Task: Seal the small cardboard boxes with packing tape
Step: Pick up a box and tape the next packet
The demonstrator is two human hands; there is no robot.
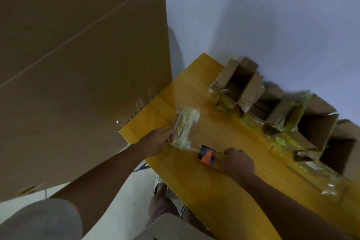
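My left hand [156, 141] grips a crumpled strip of clear packing tape [186, 125] that stands up from the wooden table [194, 177]. The strip runs down to an orange and dark blue tape dispenser [206, 155], which my right hand [236, 161] holds against the tabletop. Several small cardboard boxes [238, 81] stand along the table's far edge with their flaps open and old yellowish tape on their sides. Both hands are well apart from the boxes.
A large sheet of brown cardboard [78, 64] leans at the left, touching the table's left corner. A white wall [272, 15] rises behind the table. Loose tape scraps [329, 191] lie near the right boxes. My legs and a white sandal [160, 183] are below the table edge.
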